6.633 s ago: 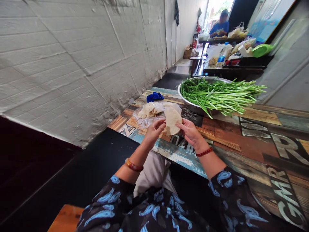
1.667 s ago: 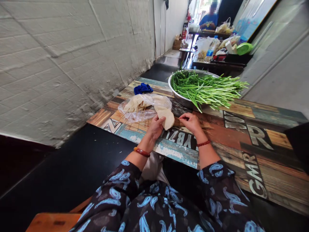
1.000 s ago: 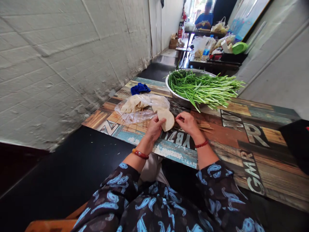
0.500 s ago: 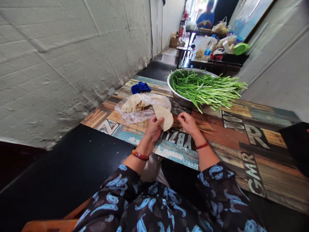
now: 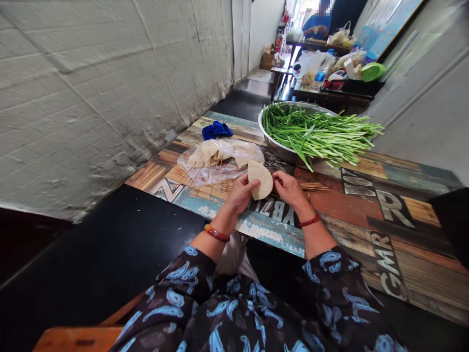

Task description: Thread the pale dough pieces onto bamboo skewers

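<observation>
A silver metal bowl (image 5: pixel 284 150) of long green stalks (image 5: pixel 328 137) and a blue cloth (image 5: pixel 217 130) lie beyond a clear plastic bag (image 5: pixel 231 157). My left grip (image 5: pixel 239 195) pinches a flat, pale, rounded sheet (image 5: pixel 261 182) above the wood-patterned table (image 5: pixel 340 206); my right grip (image 5: pixel 290 189) presses together beside it, contents unclear.

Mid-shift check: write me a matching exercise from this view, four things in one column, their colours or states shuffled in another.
1. left hand
2. metal bowl
3. cloth
4. plastic bag

A. blue
B. see-through
C. gripping a pale flat piece
D. heaped with green stalks

Pairs: 1-C, 2-D, 3-A, 4-B
</observation>
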A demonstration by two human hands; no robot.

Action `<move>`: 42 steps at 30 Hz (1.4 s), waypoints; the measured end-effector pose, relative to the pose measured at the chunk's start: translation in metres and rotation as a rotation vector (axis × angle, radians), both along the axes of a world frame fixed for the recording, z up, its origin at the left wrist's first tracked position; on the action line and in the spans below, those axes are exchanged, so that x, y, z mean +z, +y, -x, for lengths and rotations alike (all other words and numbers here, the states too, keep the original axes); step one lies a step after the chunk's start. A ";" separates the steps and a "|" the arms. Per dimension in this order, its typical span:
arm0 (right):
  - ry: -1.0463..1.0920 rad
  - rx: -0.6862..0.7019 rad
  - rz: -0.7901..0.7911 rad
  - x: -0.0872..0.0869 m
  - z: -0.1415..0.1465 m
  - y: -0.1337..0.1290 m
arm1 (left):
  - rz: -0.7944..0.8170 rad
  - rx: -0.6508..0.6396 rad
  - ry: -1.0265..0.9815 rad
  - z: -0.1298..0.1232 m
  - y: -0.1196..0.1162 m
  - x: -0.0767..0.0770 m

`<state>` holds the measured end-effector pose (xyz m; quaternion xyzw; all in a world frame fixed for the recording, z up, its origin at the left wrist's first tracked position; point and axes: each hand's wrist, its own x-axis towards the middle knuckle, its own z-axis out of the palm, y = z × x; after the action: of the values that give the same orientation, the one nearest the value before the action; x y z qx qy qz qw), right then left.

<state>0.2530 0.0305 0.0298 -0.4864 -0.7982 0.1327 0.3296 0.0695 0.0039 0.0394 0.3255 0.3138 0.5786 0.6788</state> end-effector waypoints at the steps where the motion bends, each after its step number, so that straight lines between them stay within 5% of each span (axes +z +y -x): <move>1: 0.002 -0.001 -0.001 -0.001 0.000 0.000 | -0.006 -0.005 0.008 0.000 0.000 0.000; 12: -0.034 -0.048 0.035 0.000 -0.011 0.003 | 0.028 0.065 0.003 0.002 0.006 -0.004; 29: -0.023 -0.043 0.088 0.010 -0.036 0.003 | 0.095 0.087 0.031 0.027 0.006 0.011; 35: 0.033 0.042 0.041 0.009 -0.030 0.004 | 0.054 0.078 -0.017 0.020 0.008 0.014; 42: -0.077 -0.035 0.023 0.008 -0.024 -0.006 | 0.003 0.076 0.009 0.010 0.009 0.018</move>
<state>0.2771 0.0242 0.0373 -0.5085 -0.8004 0.1171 0.2952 0.0599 0.0129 0.0575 0.3148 0.3298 0.6019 0.6556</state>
